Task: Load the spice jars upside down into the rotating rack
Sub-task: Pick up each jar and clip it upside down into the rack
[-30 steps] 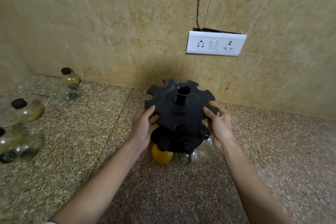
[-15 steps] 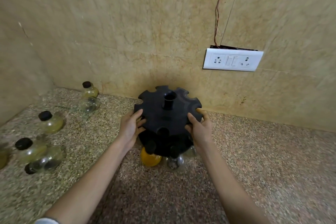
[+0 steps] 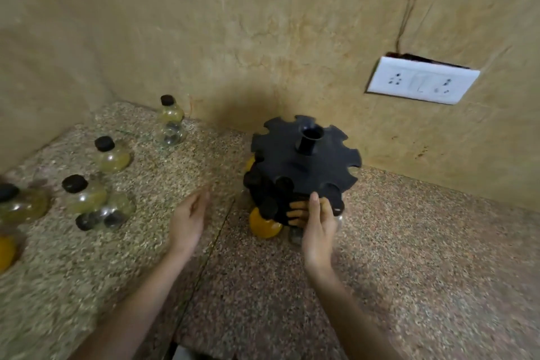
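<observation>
The black rotating rack [image 3: 304, 161] stands on the granite counter near the wall, its notched top disc facing up. An orange-filled jar [image 3: 264, 225] hangs cap-up-in-slot at its lower front, with other jar caps in the lower tier. My right hand [image 3: 317, 225] is against the rack's lower front, fingers curled in among the jars there. My left hand [image 3: 188, 221] hovers open over the counter, left of the rack and apart from it. Several loose spice jars with black caps stand at the left: one at the back [image 3: 170, 123], two nearer [image 3: 112, 153] [image 3: 83, 194].
A jar lies on its side [image 3: 102, 218] among the left group, and more jars sit at the left edge [image 3: 20, 203]. A white switch and socket plate [image 3: 420, 80] is on the tiled wall at the right. The counter meets walls behind and at the left.
My left hand has come off the rack's top disc and moved left over the counter. My right hand dropped from the disc's rim to the rack's lower front. The view swung left.
</observation>
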